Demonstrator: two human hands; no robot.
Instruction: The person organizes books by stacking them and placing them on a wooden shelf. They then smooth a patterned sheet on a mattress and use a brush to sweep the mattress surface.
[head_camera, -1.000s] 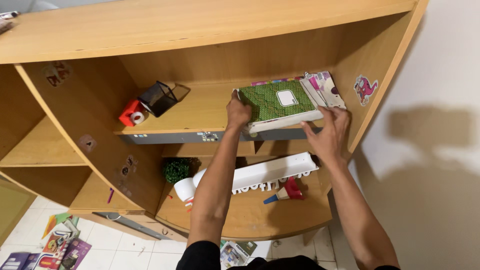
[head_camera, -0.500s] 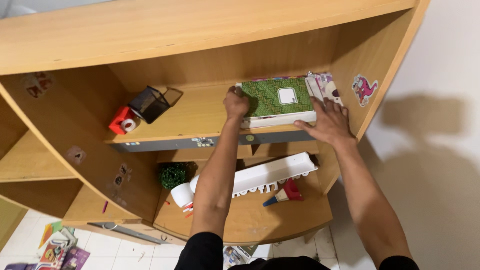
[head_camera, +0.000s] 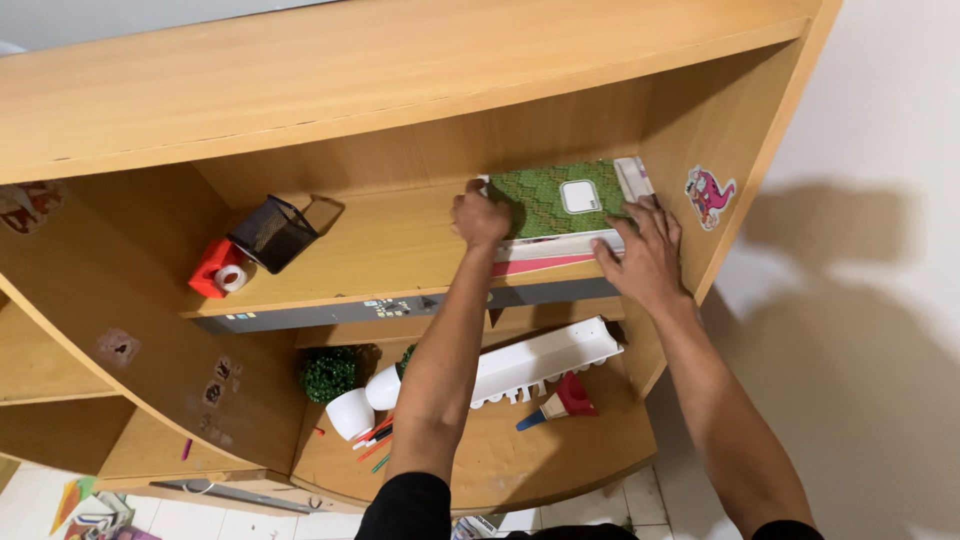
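1. One stack of books (head_camera: 556, 215), topped by a green patterned book with a white label; lies flat on the upper shelf (head_camera: 400, 240), at its right end, against the right side panel (head_camera: 720, 130); long axis runs left to right along the shelf.
2. Left hand (head_camera: 480, 215): closed into a loose fist against the stack's left edge; touching it; whether the fingers hook under the cover cannot be told.
3. Right hand (head_camera: 640, 255): open, fingers spread, lying on the stack's front right corner; pressing rather than clasping; the stack sits between the two hands, each equally near.
4. Same shelf, well apart to the left: black mesh pen holder (head_camera: 272, 232) tipped on its side; red tape dispenser (head_camera: 218, 274) just beside it; bare board between them and the stack.
5. Side panel: pink cartoon sticker (head_camera: 708, 195).
6. Lower shelf: long white tray (head_camera: 545, 355); small green plant in a white pot (head_camera: 335, 385); loose pencils (head_camera: 372, 440); a red and blue object (head_camera: 560, 400), kind unclear.
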